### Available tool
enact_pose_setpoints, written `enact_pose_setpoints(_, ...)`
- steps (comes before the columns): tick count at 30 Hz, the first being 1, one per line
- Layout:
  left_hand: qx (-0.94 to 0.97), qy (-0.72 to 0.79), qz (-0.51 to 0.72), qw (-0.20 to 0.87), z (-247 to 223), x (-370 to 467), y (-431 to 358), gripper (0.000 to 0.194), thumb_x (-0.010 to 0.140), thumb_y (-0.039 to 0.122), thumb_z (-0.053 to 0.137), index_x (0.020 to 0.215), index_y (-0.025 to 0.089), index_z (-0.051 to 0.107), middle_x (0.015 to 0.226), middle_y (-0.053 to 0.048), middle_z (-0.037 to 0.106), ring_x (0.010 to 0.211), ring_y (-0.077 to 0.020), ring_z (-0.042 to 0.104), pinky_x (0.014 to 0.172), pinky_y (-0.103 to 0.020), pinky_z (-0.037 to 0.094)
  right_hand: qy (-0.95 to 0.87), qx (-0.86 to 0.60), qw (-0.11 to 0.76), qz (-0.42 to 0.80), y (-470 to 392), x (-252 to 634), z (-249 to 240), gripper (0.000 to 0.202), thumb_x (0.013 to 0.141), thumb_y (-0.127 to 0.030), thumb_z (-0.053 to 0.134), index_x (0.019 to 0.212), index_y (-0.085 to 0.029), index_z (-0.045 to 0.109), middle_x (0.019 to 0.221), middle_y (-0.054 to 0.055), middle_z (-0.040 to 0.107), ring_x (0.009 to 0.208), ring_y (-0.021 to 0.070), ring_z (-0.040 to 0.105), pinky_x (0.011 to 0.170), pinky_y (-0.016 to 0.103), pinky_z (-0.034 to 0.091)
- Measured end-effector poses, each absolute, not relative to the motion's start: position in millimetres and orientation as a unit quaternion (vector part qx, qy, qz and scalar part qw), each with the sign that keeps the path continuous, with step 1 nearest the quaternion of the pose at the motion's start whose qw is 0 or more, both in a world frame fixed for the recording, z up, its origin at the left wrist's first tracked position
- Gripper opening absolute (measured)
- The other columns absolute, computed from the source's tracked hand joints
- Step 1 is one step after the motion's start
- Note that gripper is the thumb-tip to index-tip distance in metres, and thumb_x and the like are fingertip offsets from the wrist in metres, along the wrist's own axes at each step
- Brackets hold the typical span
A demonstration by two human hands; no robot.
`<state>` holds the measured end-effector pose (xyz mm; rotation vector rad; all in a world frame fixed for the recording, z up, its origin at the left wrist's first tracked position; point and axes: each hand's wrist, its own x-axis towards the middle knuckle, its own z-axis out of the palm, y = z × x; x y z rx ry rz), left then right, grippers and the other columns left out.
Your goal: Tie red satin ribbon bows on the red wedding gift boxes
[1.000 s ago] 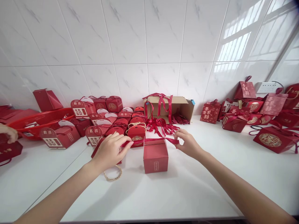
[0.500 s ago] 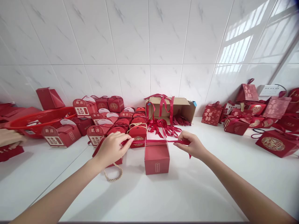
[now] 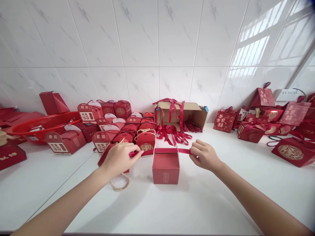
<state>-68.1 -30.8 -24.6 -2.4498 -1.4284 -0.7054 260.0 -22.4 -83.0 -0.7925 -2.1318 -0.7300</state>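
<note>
A small red gift box (image 3: 166,168) stands on the white counter in front of me. A red ribbon (image 3: 184,151) runs across the top of it, out at the right side. My right hand (image 3: 204,154) is closed on the ribbon's right end, a little away from the box. To the left of the box, my left hand (image 3: 121,157) pinches a piece of red ribbon between thumb and fingers. Under and behind that hand lies another red box, partly hidden, with a twisted gold cord loop (image 3: 120,182) beside it on the counter.
Several red boxes (image 3: 145,141) crowd behind my left hand. An open cardboard box (image 3: 194,114) with loose red ribbons stands against the tiled wall. At left are a red basin (image 3: 22,126) and another person's hand (image 3: 3,137); more red boxes (image 3: 294,150) stand at right.
My right hand has turned and its fingers have closed further over the ribbon's end. My left hand has shifted slightly right. The other person's hand has moved left, nearly out of view.
</note>
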Motion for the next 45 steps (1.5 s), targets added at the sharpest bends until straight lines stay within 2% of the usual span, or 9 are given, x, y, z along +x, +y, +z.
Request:
enact_pose_setpoints(8,-0.832,-0.507,-0.210,0.083,-48,-56,-35,0.023,0.085,0.034,0.048,0.073,0.023,0.064,0.072,0.002,0.071,0.067,-0.0156,0.064,0.055,-0.025,0.036,-0.836,-0.344,0.369,-0.216,-27,245,-108,0.024,0.076,-0.005,0.044,0.059,-0.021,0.036,0.057,0.001,0.043,0.058,0.0152,0.034,0.051,0.026,0.027)
enact_pose_setpoints(18,-0.819,-0.529,-0.219,0.051,-70,-45,-37,0.030,0.088,0.040,0.044,0.078,0.022,0.067,0.069,-0.001,0.071,0.063,-0.0178,0.065,0.057,-0.025,0.039,-0.832,-0.358,0.383,-0.181,-28,246,-119,0.025,0.075,-0.004,0.044,0.060,-0.021,0.033,0.058,0.001,0.045,0.058,0.0144,0.037,0.051,0.024,0.028)
enact_pose_setpoints(28,-0.819,-0.557,-0.127,0.049,-95,-54,-39,0.024,0.087,0.027,0.041,0.078,0.020,0.062,0.069,-0.004,0.070,0.062,-0.0209,0.066,0.051,-0.025,0.031,-0.840,-0.346,0.391,-0.146,-28,228,-126,0.022,0.073,-0.004,0.043,0.061,-0.021,0.034,0.057,-0.001,0.044,0.056,0.0135,0.036,0.050,0.025,0.026)
enact_pose_setpoints(32,-0.815,-0.563,-0.127,0.049,-98,-58,-41,0.026,0.088,0.029,0.039,0.078,0.021,0.062,0.062,-0.002,0.068,0.060,-0.0207,0.064,0.051,-0.025,0.030,-0.837,-0.351,0.401,-0.125,-28,229,-128,0.023,0.071,-0.004,0.042,0.061,-0.022,0.031,0.057,-0.001,0.043,0.056,0.0133,0.037,0.050,0.024,0.026)
enact_pose_setpoints(42,-0.840,-0.528,-0.118,-0.037,-86,-62,-74,0.027,0.086,0.031,0.041,0.070,0.022,0.060,0.062,0.000,0.066,0.060,-0.0185,0.063,0.056,-0.026,0.037,-0.856,-0.292,0.420,-0.068,-44,239,-125,0.027,0.070,-0.006,0.040,0.061,-0.023,0.020,0.052,-0.003,0.035,0.051,0.0129,0.030,0.048,0.025,0.027)
enact_pose_setpoints(45,-0.825,-0.543,-0.144,-0.055,-87,-63,-80,0.027,0.086,0.033,0.042,0.070,0.022,0.059,0.064,-0.001,0.064,0.065,-0.0191,0.062,0.058,-0.027,0.040,-0.854,-0.305,0.420,-0.036,-52,238,-125,0.028,0.073,-0.007,0.041,0.061,-0.023,0.021,0.054,-0.002,0.036,0.052,0.0130,0.033,0.048,0.025,0.028)
